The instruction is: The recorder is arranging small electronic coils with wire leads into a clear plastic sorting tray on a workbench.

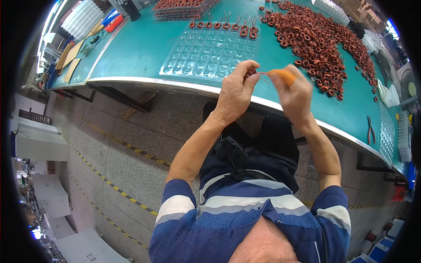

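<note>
My left hand point(235, 94) is closed, pinching a small copper-wound ring coil point(251, 72) between thumb and fingertips above the table's front edge. Thin wire leads stick out of the coil to the right. My right hand point(296, 97) is closed at the end of a lead, slightly blurred. Something orange point(283, 76), resembling a finger cot, covers its fingertip area. Just beyond my hands lies a clear plastic tray point(197, 57) with rows of round pockets. Several coils point(226, 26) sit along its far edge with their leads pointing up.
A large heap of coils point(313, 48) spreads over the green table point(136, 48) at the right. Red-handled pliers point(372, 131) lie near the right front edge, beside another clear tray point(386, 136). Stacked filled trays point(182, 11) stand at the back; a red tool point(114, 23) lies at the far left.
</note>
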`<state>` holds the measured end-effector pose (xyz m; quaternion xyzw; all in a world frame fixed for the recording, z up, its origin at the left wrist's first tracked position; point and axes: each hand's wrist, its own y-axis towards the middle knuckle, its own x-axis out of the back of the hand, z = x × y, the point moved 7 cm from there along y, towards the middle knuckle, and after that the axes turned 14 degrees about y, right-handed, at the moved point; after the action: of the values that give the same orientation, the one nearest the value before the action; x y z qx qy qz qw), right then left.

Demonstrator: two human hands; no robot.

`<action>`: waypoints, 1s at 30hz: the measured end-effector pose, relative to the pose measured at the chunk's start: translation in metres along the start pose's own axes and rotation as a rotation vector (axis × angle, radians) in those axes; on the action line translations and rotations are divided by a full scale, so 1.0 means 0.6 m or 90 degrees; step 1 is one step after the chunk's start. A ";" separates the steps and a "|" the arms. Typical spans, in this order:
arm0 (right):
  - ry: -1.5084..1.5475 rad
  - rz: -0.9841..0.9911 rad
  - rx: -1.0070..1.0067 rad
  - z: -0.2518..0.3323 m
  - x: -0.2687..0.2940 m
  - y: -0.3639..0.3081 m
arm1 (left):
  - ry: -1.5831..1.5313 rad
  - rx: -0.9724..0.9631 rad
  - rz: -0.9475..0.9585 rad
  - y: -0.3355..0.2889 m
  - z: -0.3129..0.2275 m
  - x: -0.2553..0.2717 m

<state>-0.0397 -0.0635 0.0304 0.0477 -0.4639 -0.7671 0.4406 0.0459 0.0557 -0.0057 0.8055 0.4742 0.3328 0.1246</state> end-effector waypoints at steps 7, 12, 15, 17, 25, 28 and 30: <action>0.383 -0.080 -0.350 -0.087 -0.027 -0.030 | -0.251 0.100 0.049 -0.005 0.032 -0.015; 0.412 -0.098 -0.327 -0.081 -0.037 -0.038 | -0.303 0.145 0.080 -0.009 0.041 -0.019; 0.523 -0.095 -0.422 -0.107 -0.055 -0.048 | -0.391 0.180 0.076 -0.014 0.044 -0.021; 0.689 -0.126 -0.551 -0.121 -0.077 -0.062 | -0.466 0.197 0.062 -0.018 0.053 -0.024; 0.596 -0.159 -0.451 -0.117 -0.077 -0.065 | -0.400 0.152 0.148 -0.021 0.059 -0.027; 0.618 -0.115 -0.493 -0.123 -0.084 -0.082 | -0.329 0.133 0.122 -0.023 0.052 -0.011; 0.675 -0.058 -0.535 -0.119 -0.102 -0.092 | -0.344 0.133 0.115 -0.026 0.053 -0.011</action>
<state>-0.0030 -0.0575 -0.0721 0.2621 0.1549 -0.7729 0.5567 0.0540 0.0622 -0.0405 0.9122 0.3821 0.0652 0.1325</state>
